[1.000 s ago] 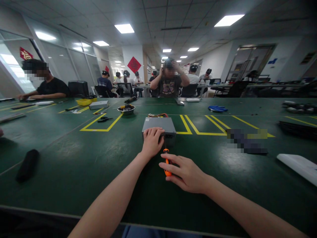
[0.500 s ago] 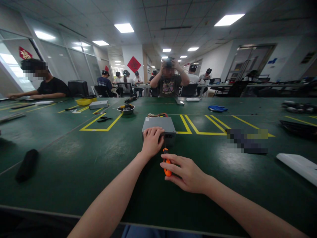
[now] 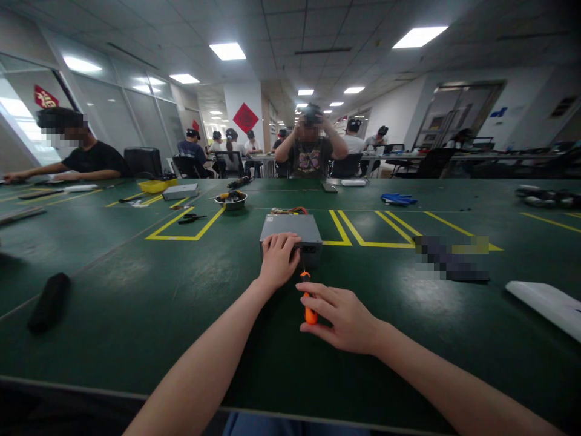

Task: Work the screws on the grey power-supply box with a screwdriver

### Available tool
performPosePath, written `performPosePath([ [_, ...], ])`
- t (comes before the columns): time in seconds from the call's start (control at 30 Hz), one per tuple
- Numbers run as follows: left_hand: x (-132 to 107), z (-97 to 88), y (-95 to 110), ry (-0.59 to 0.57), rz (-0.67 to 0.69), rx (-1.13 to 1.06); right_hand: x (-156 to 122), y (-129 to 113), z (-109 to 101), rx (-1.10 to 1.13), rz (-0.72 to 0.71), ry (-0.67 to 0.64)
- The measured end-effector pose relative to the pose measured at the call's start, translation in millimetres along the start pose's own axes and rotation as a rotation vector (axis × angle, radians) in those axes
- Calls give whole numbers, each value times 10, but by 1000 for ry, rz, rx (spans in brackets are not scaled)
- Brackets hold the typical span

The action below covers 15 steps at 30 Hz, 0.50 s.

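Observation:
In the head view, a grey metal computer power supply (image 3: 294,226) sits on the green table, its socket side facing me and coloured cables behind it. My left hand (image 3: 280,254) grips its front left part, fingers over the top edge and thumb against the front. An orange and black screwdriver (image 3: 310,310) is held between the fingers and thumb of my right hand (image 3: 342,315). Its thin shaft points at the lower front face of the power supply; whether the tip touches is too small to tell.
A metal bowl with tools (image 3: 230,200) stands beyond, left of the power supply. Blue gloves (image 3: 398,198) lie farther right. A black object (image 3: 49,303) lies at left, a white panel (image 3: 547,306) at right. A person (image 3: 311,145) sits across the table (image 3: 181,339), another (image 3: 91,158) at far left.
The screwdriver's handle has shifted slightly to the right and tilted or turned a little in my right hand, whose fingers have moved slightly. My left hand and the power supply stay in place.

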<state>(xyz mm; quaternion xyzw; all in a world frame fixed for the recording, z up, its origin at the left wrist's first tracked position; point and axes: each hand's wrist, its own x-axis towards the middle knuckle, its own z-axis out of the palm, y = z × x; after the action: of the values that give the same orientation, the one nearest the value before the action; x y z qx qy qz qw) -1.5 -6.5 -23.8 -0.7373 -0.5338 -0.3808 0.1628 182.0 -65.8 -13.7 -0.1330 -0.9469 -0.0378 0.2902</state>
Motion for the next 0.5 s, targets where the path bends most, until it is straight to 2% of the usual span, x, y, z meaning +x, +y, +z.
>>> performPosePath([
  [0.13, 0, 8, -5, -5, -5, -2, -21, 12, 7, 106, 61, 65],
  [0.33, 1, 8, 3, 5, -3, -2, 12, -15, -56, -20, 8, -63],
  [0.5, 2, 3, 2, 2, -5, -2, -12, 24, 32, -3, 76, 63],
])
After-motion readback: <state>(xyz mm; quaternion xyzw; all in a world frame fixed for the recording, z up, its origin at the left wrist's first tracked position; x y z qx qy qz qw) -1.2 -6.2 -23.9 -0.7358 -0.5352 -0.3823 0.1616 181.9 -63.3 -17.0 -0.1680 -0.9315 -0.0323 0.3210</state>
